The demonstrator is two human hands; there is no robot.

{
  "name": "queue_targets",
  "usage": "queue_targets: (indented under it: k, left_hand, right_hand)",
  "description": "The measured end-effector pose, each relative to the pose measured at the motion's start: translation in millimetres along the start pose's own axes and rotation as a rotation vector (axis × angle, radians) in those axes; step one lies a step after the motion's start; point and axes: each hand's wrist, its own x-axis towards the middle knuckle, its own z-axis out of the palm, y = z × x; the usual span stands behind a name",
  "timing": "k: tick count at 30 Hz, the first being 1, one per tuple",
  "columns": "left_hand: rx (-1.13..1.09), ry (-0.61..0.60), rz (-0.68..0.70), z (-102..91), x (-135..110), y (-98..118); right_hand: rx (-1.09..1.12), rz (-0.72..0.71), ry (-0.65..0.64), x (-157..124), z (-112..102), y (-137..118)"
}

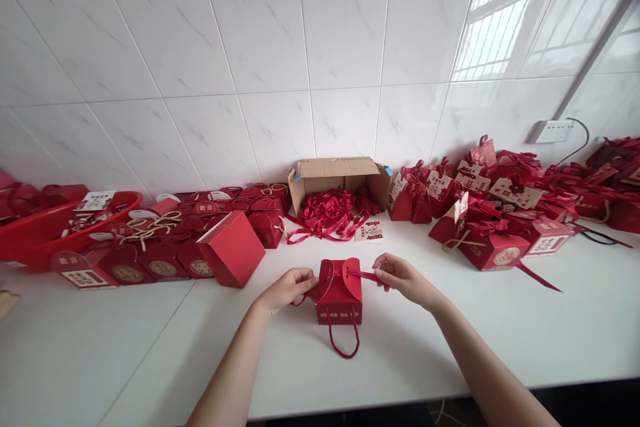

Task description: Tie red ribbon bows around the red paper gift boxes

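Observation:
A small red gift box point(339, 297) with rounded top flaps and a red cord handle stands on the white counter point(450, 347) in front of me. A red ribbon point(364, 275) runs through its top. My left hand point(287, 288) pinches the ribbon's left end beside the box. My right hand point(403, 277) pinches the ribbon's right end, pulling it taut. Both hands are closed on the ribbon.
An open cardboard box point(340, 177) spilling red ribbons lies against the tiled wall. Several plain red boxes point(165, 240) sit at the left beside a red basin point(45, 230). Finished ribboned boxes with tags point(500, 213) pile up at the right. A wall socket point(553, 131) sits above them.

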Motion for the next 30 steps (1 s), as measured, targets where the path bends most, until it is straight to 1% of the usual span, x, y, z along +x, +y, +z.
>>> queue_targets:
  k: [3, 6, 8, 11, 13, 14, 15, 16, 17, 18, 20, 21, 23, 24, 25, 28, 30]
  left_hand:
    - [0.009, 0.015, -0.026, 4.6, -5, -2]
    - [0.063, 0.101, -0.029, 8.1, -8, -5]
    - [0.116, 0.216, -0.011, 9.2, -10, -7]
    - [0.211, 0.477, 0.054, 12.2, -17, -13]
    - [0.273, 0.656, 0.107, 18.7, -26, -17]
    - [0.296, 0.722, 0.129, 23.9, -31, -18]
    - [0.320, 0.752, 0.146, 30.3, -37, -20]
    - [0.347, 0.741, 0.157, 37.8, -42, -20]
    - [0.381, 0.699, 0.159, 45.8, -47, -20]
    - [0.420, 0.638, 0.154, 53.8, -51, -20]
    - [0.485, 0.523, 0.126, 67.6, -54, -18]
    - [0.496, 0.492, 0.105, 72.5, -53, -17]
    - [0.435, 0.496, 0.060, 77.1, -47, -17]
    - [0.347, 0.526, 0.041, 77.2, -44, -18]
    - [0.237, 0.571, 0.022, 76.1, -40, -18]
    - [-0.072, 0.719, 0.002, 69.9, -32, -19]
    - [-0.231, 0.751, 0.040, 65.3, -30, -14]
  right_hand:
    - [-0.074, 0.022, 0.036, -2, -3, 8]
    - [-0.159, 0.027, 0.089, -3, -4, 16]
    - [-0.207, 0.014, 0.140, -3, -3, 20]
    - [-0.267, -0.021, 0.272, -7, 5, 21]
    - [-0.289, -0.039, 0.396, -13, 12, 20]
    - [-0.291, -0.038, 0.453, -17, 16, 20]
    - [-0.287, -0.030, 0.493, -22, 20, 21]
    - [-0.278, -0.014, 0.509, -27, 25, 21]
    - [-0.267, 0.005, 0.499, -31, 30, 22]
    - [-0.237, 0.036, 0.459, -35, 35, 22]
    - [-0.136, 0.120, 0.339, -40, 46, 24]
    - [-0.083, 0.161, 0.286, -41, 52, 24]
    - [-0.002, 0.227, 0.215, -40, 61, 25]
    - [0.066, 0.249, 0.220, -38, 65, 26]
    - [0.154, 0.260, 0.255, -36, 68, 26]
    - [0.488, 0.254, 0.438, -29, 73, 29]
    - [0.589, 0.208, 0.546, -25, 73, 31]
